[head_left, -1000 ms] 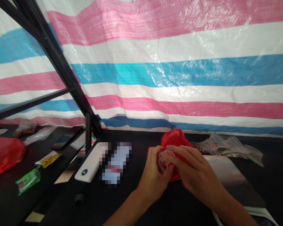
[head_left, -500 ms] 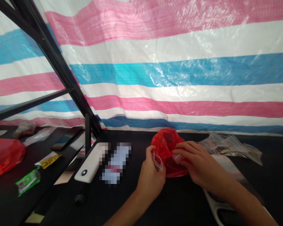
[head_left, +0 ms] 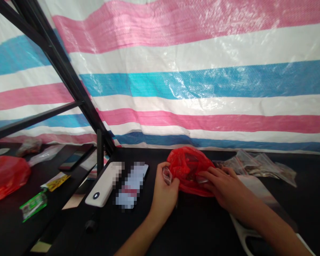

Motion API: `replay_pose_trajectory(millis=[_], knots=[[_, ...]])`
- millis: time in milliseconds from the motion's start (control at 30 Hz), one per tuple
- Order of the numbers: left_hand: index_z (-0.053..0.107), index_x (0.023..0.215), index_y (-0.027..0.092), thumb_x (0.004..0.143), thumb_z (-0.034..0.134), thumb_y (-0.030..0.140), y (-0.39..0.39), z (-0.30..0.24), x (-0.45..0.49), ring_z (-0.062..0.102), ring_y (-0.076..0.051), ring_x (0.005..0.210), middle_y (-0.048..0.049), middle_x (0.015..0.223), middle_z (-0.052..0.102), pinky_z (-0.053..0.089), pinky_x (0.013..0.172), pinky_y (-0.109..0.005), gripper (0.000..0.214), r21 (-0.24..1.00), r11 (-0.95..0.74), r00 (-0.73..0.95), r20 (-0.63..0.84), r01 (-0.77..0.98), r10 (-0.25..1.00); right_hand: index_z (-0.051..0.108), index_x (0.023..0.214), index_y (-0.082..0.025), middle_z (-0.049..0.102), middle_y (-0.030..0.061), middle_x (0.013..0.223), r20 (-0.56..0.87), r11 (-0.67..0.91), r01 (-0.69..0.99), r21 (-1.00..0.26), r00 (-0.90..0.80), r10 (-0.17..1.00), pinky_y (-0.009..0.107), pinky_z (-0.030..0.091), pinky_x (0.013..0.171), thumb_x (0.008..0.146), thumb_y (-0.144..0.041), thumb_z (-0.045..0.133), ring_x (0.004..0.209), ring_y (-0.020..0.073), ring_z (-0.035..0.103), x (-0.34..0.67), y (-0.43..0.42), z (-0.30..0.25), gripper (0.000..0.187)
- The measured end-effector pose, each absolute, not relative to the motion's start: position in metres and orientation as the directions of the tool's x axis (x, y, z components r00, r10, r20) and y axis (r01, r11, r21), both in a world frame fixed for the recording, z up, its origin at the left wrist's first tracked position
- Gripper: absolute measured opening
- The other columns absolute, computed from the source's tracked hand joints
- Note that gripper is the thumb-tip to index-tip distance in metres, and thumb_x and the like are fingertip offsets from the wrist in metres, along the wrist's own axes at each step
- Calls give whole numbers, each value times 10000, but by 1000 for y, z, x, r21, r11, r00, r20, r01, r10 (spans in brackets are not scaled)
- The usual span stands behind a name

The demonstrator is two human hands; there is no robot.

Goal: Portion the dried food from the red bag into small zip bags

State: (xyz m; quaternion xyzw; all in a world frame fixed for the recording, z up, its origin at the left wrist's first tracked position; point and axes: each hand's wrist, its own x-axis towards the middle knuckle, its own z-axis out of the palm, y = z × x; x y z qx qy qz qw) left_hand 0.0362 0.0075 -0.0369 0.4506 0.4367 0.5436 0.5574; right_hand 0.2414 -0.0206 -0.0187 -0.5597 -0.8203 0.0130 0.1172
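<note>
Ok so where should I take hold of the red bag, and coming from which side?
I'd pinch the red bag at its left edge, coming from the left, by the left hand. Its thin, crumpled film should pinch easily there, while the right hand covers part of its right side.

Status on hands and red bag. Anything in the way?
Left hand holding clear plastic. Right hand at open mouth of red bag. Nearest clutter: scale, right forearm over it.

White glare flecks the brightly lit striped sheet (head_left: pixel 192 83).
</note>
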Motion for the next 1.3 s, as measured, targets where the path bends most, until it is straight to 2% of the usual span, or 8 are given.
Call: replay_pose_trajectory(millis=[133, 267, 500, 633, 800, 1067, 1167, 1300], knots=[[466, 1070, 237, 701, 587, 93, 5, -36, 35, 572, -107, 720, 28, 875, 565, 468, 671, -213, 415, 974, -74, 9, 77, -214, 997, 651, 1218, -246, 723, 81, 1157, 132, 348, 924, -158, -330, 935, 451, 399, 883, 950, -149, 589, 1014, 270, 689, 236, -21, -15, 293], [468, 1071, 244, 690, 600, 108, 2, -37, 36, 581, -109, 724, 32, 877, 567, 477, 680, -215, 425, 974, -80, 33, 89, -210, 995, 635, 1217, -189, 738, 105, 1159, 88, 298, 942, -154, -288, 954, 448, 436, 892, 925, -199, 676, 1039, 289, 702, 228, -21, -11, 296], [474, 1099, 235, 583, 612, 142, 1, -22, 35, 615, -135, 694, 25, 844, 630, 486, 656, -241, 542, 942, 159, 83, -141, -296, 987, 629, 1287, -225, 692, 102, 1270, -1, 155, 986, -68, -155, 988, 395, 543, 730, 975, -261, 605, 890, 285, 752, 214, -23, 1, 315], [526, 1171, 207, 525, 581, 118, 1, -13, 31, 622, -154, 692, 15, 826, 660, 478, 641, -243, 654, 874, 353, 247, -280, -334, 928, 624, 1322, -265, 658, 104, 1345, -16, 96, 995, -32, -97, 995, 389, 559, 664, 997, -324, 558, 857, 296, 766, 210, -25, 0, 336], [625, 994, 174, 510, 560, 118, 3, -14, 28, 568, -120, 593, 23, 744, 634, 420, 550, -211, 492, 835, 459, 402, -325, -303, 856, 629, 1310, -244, 684, 123, 1315, -26, 72, 997, -21, -73, 997, 368, 556, 654, 981, -249, 537, 873, 298, 768, 207, -26, -1, 341], [577, 772, 175, 526, 576, 171, 12, -14, 21, 479, -84, 483, 50, 624, 544, 350, 477, -192, 246, 778, 537, 451, -371, -327, 812, 586, 1353, -223, 774, 122, 1073, -29, 33, 997, -67, -35, 999, 379, 541, 676, 1009, -320, 504, 891, 328, 763, 204, -26, -1, 367], [576, 837, 175, 567, 587, 165, 17, -19, 20, 532, -106, 551, 39, 668, 572, 402, 541, -208, 271, 846, 442, 372, -323, -299, 870, 624, 1316, -243, 763, 116, 1116, 12, 20, 993, -114, -19, 1000, 371, 539, 663, 1005, -362, 515, 870, 313, 762, 206, -25, -2, 350], [521, 994, 204, 675, 637, 137, 21, -31, 22, 554, -121, 637, 49, 740, 585, 436, 626, -228, 346, 992, 106, 113, -98, -73, 989, 685, 1219, -228, 719, 110, 1203, 210, 91, 935, -341, -19, 978, 392, 565, 784, 972, -326, 564, 950, 279, 735, 214, -20, -12, 292]])
